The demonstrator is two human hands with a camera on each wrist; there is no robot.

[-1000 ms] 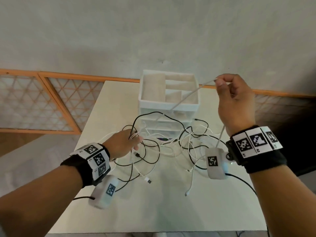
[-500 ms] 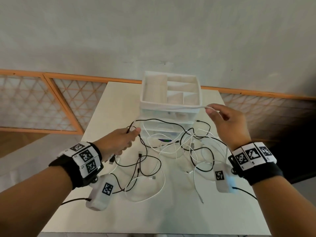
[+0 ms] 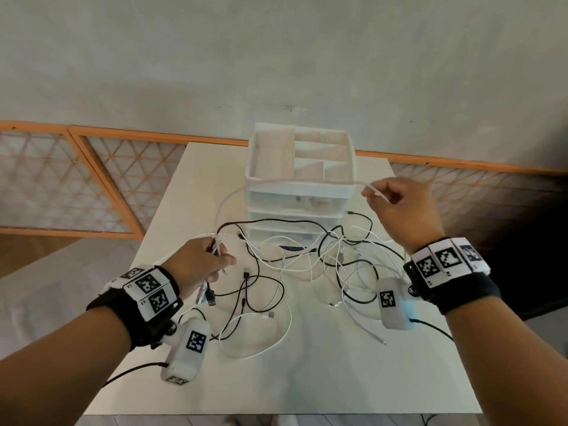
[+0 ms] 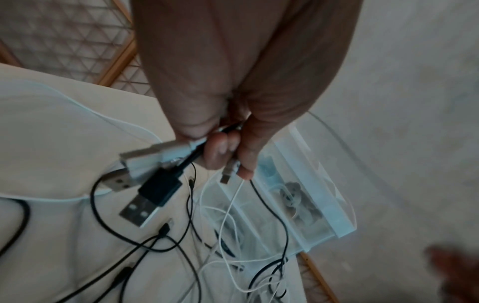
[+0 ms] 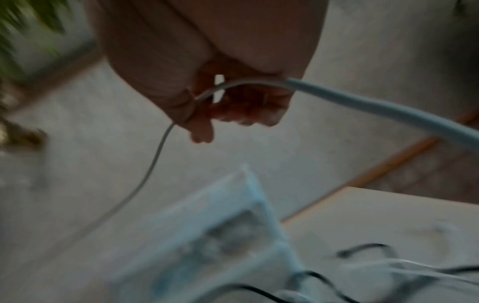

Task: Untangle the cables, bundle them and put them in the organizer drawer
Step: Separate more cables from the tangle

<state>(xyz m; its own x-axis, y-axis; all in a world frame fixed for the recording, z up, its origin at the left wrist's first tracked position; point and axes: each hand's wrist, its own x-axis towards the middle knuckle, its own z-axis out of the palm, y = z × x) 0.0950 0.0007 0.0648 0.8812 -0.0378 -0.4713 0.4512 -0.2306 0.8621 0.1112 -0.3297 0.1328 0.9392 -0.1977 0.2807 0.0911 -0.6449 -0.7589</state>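
Fingers: left hand is curled around a bunch of cable ends, several USB plugs sticking out below the fist; right hand pinches a single white cable between thumb and fingertips, other fingers curled in.
Wall: plain grey plaster behind everything, with orange-framed lattice panels along its foot.
Table: white top carrying the organizer and all the loose cables.
Organizer: white drawer unit at the far middle of the table, open divided tray on top, translucent drawers below it, all appearing closed; something small lies inside one drawer, too blurred to tell what.
Tangle: black and white cables crossed over each other on the table in front of the organizer, between the two hands, some loops reaching the near side.
Held cable: it runs from the left fist up in an arc, then nearly level across the organizer's front just under the tray rim to the right fingertips, lifted off the table and passing directly in front of the top drawer.
Black cable: one strand rises from the left fist and arches across the drawer fronts down into the tangle.
Wrist gear: marker bands and white camera pods hang under both wrists.
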